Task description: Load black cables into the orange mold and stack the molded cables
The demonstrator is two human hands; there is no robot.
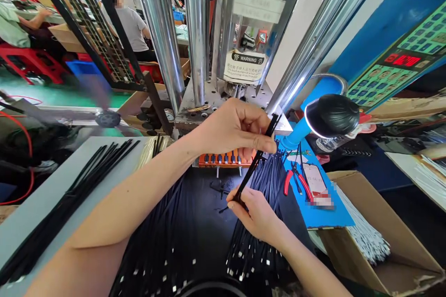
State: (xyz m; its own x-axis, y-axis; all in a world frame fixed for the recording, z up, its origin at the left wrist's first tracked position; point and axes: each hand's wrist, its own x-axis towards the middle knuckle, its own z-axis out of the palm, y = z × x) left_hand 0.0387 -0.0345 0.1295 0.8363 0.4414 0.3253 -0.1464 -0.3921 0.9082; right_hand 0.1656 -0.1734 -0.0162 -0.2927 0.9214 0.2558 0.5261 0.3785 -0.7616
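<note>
My left hand point(240, 130) is closed, pinching the upper part of a few thin black cables point(253, 167) between thumb and fingers. Lower down, my right hand point(258, 213) grips the same cables, which slant between the two hands. Beside the right fingertips shows a small branched black plastic piece point(219, 189); whether they touch it I cannot tell. Behind the hands sits an orange mould point(209, 160) with several dark connectors in a row, partly hidden by my left hand. Under my right hand lies a bundle of black cables point(270, 176) with pale ends.
Metal press columns point(195, 32) rise behind. A blue board point(334, 216) at right carries red-handled cutters point(296, 181) and a phone point(313, 178), beneath a black lamp point(332, 115). A cardboard box point(400, 222) holds white cables. More black cables point(69, 199) lie left. People sit beyond.
</note>
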